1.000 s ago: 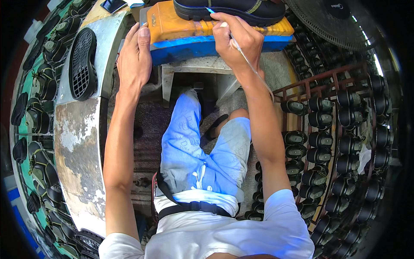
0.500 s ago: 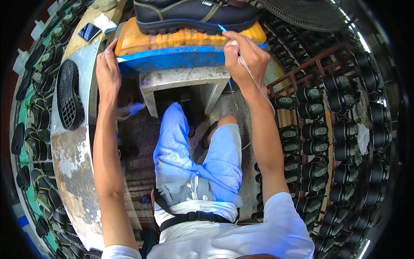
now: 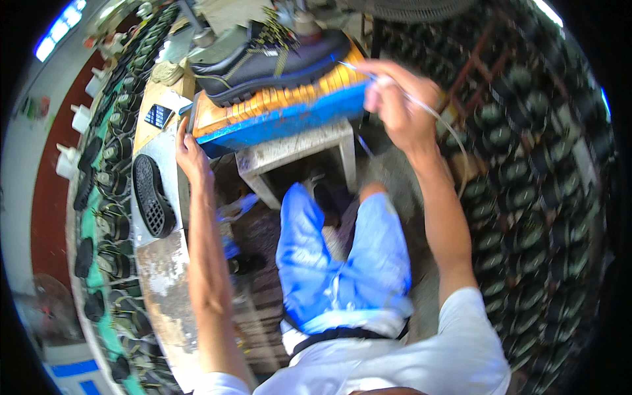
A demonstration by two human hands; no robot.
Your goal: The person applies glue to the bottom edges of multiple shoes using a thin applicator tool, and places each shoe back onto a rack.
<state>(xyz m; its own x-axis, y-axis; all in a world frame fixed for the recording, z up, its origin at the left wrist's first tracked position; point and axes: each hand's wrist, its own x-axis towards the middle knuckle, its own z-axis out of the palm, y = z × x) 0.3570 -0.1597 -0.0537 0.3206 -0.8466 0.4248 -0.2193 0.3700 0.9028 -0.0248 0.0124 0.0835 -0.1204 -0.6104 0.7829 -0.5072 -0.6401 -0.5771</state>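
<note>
A black work shoe (image 3: 276,66) with yellow stitching and loose laces sits on a ribbed orange pad (image 3: 276,102) with a blue front (image 3: 283,118). A metal post stands over the shoe. My left hand (image 3: 193,161) grips the left edge of this padded base; some fingertips are hidden behind it. My right hand (image 3: 405,108), smeared by motion, pinches a thin pen-like tool (image 3: 349,65) with a pale cord (image 3: 454,135) trailing back past my wrist. The tool's tip is at the toe end of the shoe, near the sole line; contact is unclear.
A pale stand (image 3: 296,146) supports the base. On the bench at left lie a loose black outsole (image 3: 153,196) and a dark phone (image 3: 158,116). Shoes line a green-topped strip (image 3: 108,316) at far left. Racks of shoes (image 3: 526,230) fill the right; a fan (image 3: 415,8) is at the top.
My right hand has moved the tool along the shoe's lower edge toward the toe. The view has turned, so the shoe appears tilted and more fully visible. My left hand stays at the base's edge.
</note>
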